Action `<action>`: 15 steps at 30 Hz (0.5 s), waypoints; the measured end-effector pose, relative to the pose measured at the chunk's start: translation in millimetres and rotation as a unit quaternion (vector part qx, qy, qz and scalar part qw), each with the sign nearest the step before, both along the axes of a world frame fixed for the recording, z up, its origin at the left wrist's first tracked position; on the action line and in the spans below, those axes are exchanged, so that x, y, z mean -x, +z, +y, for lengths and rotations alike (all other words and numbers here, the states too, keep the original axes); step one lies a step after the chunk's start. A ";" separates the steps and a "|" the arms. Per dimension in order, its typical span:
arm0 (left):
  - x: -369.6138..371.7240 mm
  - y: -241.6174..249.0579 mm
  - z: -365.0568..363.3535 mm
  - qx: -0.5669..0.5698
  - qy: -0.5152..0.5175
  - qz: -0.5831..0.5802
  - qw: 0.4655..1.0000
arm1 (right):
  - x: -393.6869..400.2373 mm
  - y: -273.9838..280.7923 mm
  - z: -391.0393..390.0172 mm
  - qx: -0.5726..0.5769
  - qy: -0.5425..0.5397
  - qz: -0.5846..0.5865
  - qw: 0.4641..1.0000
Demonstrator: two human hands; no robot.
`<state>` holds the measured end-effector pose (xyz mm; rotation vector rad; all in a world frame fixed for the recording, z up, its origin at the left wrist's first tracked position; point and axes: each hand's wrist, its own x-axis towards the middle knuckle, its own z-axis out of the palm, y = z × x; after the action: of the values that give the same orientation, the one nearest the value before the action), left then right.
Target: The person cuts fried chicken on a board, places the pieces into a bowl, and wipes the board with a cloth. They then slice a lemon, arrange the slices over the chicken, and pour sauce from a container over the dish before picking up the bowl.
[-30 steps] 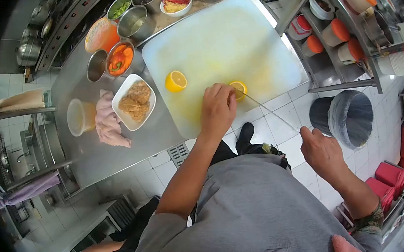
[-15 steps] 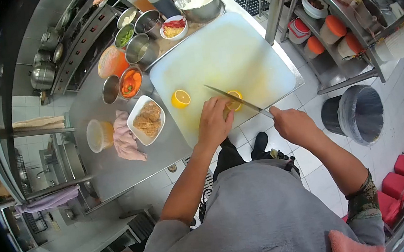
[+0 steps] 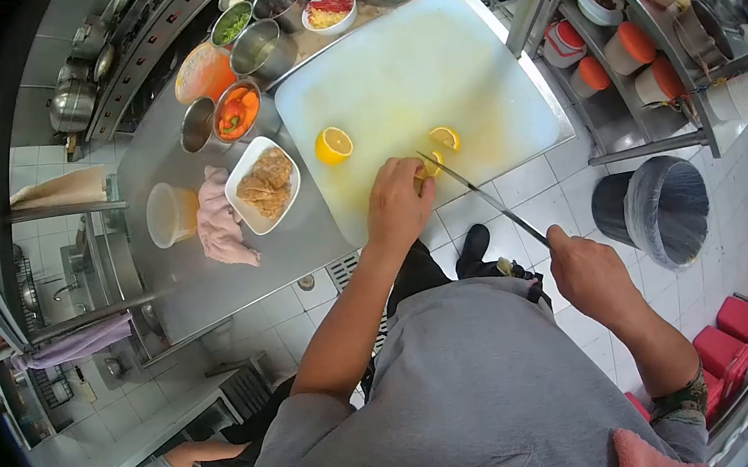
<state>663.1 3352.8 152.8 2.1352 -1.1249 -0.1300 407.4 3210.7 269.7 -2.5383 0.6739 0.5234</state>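
citrus piece (image 3: pixel 430 170) against left hand (image 3: pixel 399 199), under knife (image 3: pixel 501 206)

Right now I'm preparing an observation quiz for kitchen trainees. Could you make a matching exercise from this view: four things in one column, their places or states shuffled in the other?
Things:
1. Knife
2. Large citrus half
3. White dish
4. Bin

Places or states:
A. Standing on the tiled floor, with a clear liner
B. On the metal table, holding brownish food
C. Gripped in the right hand
D. On the cutting board, cut face showing

Right pairs: 1-C, 2-D, 3-B, 4-A
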 end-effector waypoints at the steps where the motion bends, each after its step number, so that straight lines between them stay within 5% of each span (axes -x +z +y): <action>1: -0.6 -2.1 0.0 -0.009 0.000 -0.006 1.000 | -0.6 0.9 1.0 -0.002 0.001 0.001 1.000; 8: -1.8 -1.1 -2.2 0.008 -0.014 -0.017 1.000 | -5.6 -9.5 2.8 -0.006 -0.003 0.035 0.999; 15: -9.2 4.2 -3.0 -0.032 -0.034 0.025 0.999 | 3.5 -40.2 -19.9 -0.132 -0.039 -0.098 0.986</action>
<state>672.3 3349.8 157.1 2.1383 -1.1781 -0.2519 403.8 3190.8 229.4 -2.2685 0.5863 0.3072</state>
